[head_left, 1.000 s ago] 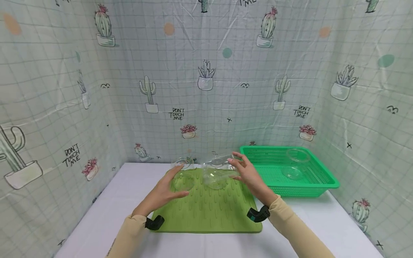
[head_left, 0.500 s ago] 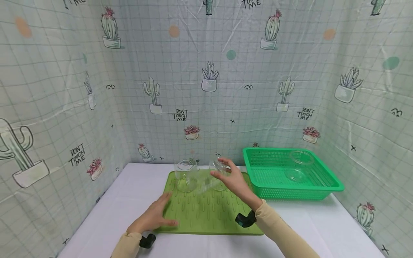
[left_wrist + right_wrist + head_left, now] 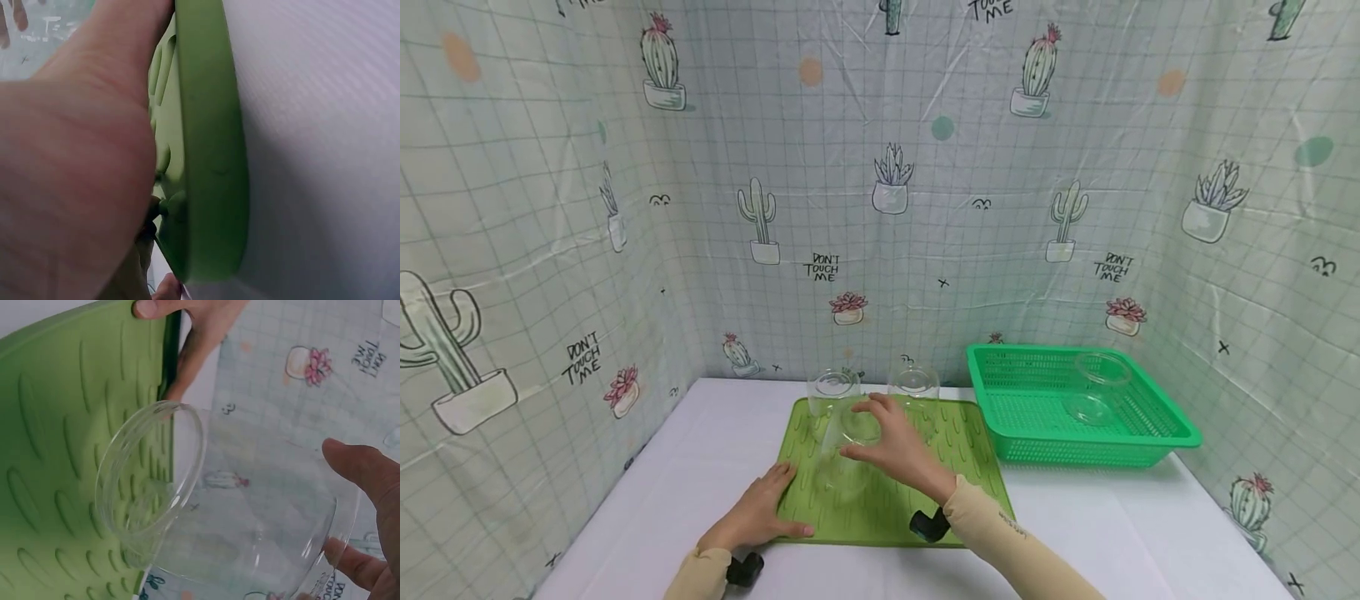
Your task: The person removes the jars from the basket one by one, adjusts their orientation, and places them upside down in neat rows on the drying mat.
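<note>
My right hand (image 3: 895, 446) grips a clear cup (image 3: 250, 506) by one end, thumb on one side and fingers on the other. The cup is tilted, its ringed end toward the ridged green mat (image 3: 925, 508), close over the mat's left half. My left hand (image 3: 752, 512) rests at the mat's left edge, fingers extended and thumb spread along the front. In the left wrist view the thick mat edge (image 3: 212, 162) runs right beside this hand. Two more clear cups stand at the back of the mat, a left cup (image 3: 833, 387) and a right cup (image 3: 913, 381).
A green plastic basket (image 3: 1090, 446) stands to the right of the mat, with one clear cup (image 3: 1093, 396) in it. White cloth (image 3: 685, 467) covers the table around the mat. Cactus-print curtains (image 3: 891, 275) close off the back and both sides.
The right hand has carried its cup from the back right to the left and nearer, turning it from sideways to steeper. The left hand has left the back-left cup and come down to the mat's edge.
</note>
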A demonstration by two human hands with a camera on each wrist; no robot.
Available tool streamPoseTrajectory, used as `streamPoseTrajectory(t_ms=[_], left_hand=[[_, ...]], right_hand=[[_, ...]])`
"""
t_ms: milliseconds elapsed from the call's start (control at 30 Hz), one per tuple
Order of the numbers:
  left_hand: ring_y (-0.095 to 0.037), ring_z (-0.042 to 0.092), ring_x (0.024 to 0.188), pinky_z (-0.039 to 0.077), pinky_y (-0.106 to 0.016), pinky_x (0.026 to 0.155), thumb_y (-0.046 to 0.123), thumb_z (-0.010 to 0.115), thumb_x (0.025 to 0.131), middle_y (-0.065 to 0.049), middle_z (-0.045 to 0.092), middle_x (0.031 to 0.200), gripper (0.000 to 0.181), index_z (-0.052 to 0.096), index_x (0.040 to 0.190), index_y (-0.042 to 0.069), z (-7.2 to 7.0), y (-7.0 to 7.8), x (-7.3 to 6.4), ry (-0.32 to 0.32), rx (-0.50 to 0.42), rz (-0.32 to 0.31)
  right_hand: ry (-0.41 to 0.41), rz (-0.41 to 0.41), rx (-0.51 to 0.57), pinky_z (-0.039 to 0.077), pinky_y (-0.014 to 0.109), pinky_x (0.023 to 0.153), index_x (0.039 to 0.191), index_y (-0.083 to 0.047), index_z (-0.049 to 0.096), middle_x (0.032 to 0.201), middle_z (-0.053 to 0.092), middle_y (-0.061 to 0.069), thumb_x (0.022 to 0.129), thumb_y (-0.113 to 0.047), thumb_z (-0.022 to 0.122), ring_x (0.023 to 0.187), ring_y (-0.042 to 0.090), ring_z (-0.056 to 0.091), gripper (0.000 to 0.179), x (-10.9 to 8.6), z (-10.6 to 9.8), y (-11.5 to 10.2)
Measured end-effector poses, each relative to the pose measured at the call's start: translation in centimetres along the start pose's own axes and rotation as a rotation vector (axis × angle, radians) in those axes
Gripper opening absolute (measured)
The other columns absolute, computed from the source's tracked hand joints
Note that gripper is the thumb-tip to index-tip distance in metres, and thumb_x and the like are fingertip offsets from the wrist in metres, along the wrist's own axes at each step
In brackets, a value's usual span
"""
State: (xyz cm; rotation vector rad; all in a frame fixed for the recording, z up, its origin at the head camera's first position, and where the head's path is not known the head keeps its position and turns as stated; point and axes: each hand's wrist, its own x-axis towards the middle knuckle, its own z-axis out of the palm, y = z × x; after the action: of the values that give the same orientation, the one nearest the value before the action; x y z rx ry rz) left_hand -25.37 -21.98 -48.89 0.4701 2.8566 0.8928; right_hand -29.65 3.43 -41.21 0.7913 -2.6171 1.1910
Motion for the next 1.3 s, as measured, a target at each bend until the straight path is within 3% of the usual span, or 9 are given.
streamPoseTrajectory(t_ms=[433, 733, 933, 1100, 1300], left_hand=[[-0.049, 0.024, 0.141, 0.02, -0.067, 0.112, 0.049, 0.081, 0.073, -0.032, 0.028, 0.151, 0.105, 0.033, 0.145, -0.011, 0.3, 0.1, 0.0, 0.014, 0.024, 0.007], [-0.049, 0.024, 0.141, 0.021, -0.066, 0.112, 0.052, 0.08, 0.073, -0.031, 0.03, 0.151, 0.106, 0.033, 0.145, -0.01, 0.4, 0.2, -0.1, 0.025, 0.05, 0.013], [-0.05, 0.025, 0.14, 0.021, -0.068, 0.111, 0.051, 0.08, 0.072, -0.032, 0.03, 0.15, 0.105, 0.034, 0.145, -0.01, 0.5, 0.1, -0.3, 0.032, 0.045, 0.02], [-0.05, 0.024, 0.141, 0.02, -0.068, 0.111, 0.053, 0.079, 0.072, -0.032, 0.03, 0.15, 0.106, 0.033, 0.146, -0.008, 0.6, -0.1, -0.3, 0.034, 0.037, 0.02], [-0.051, 0.024, 0.14, 0.021, -0.069, 0.111, 0.054, 0.079, 0.071, -0.032, 0.031, 0.15, 0.108, 0.033, 0.146, -0.008, 0.7, -0.2, -0.1, 0.048, 0.054, 0.046]], right_hand=[[-0.114, -0.051, -0.083, 0.047, 0.051, 0.101, 0.126, -0.015, 0.057, 0.151, 0.034, 0.017, 0.079, -0.043, 0.078, 0.136, 0.037, 0.04, 0.058, 0.1, 3.0, -0.5], [-0.147, -0.097, -0.128, 0.039, 0.057, 0.107, 0.138, -0.017, 0.053, 0.157, 0.026, 0.015, 0.087, -0.053, 0.066, 0.14, 0.038, 0.035, 0.063, -0.5, 2.8, -0.3], [-0.13, -0.12, -0.122, 0.04, 0.058, 0.106, 0.141, -0.018, 0.051, 0.157, 0.028, 0.014, 0.088, -0.052, 0.064, 0.14, 0.038, 0.034, 0.064, -1.3, 1.3, -0.2], [-0.072, -0.125, -0.103, 0.042, 0.059, 0.103, 0.141, -0.015, 0.051, 0.154, 0.032, 0.016, 0.088, -0.049, 0.066, 0.138, 0.04, 0.038, 0.065, -2.0, -1.0, 0.3], [0.029, -0.063, -0.086, 0.042, 0.061, 0.102, 0.141, -0.019, 0.052, 0.154, 0.034, 0.015, 0.087, -0.05, 0.066, 0.138, 0.04, 0.038, 0.063, -3.6, -4.6, 2.0]])
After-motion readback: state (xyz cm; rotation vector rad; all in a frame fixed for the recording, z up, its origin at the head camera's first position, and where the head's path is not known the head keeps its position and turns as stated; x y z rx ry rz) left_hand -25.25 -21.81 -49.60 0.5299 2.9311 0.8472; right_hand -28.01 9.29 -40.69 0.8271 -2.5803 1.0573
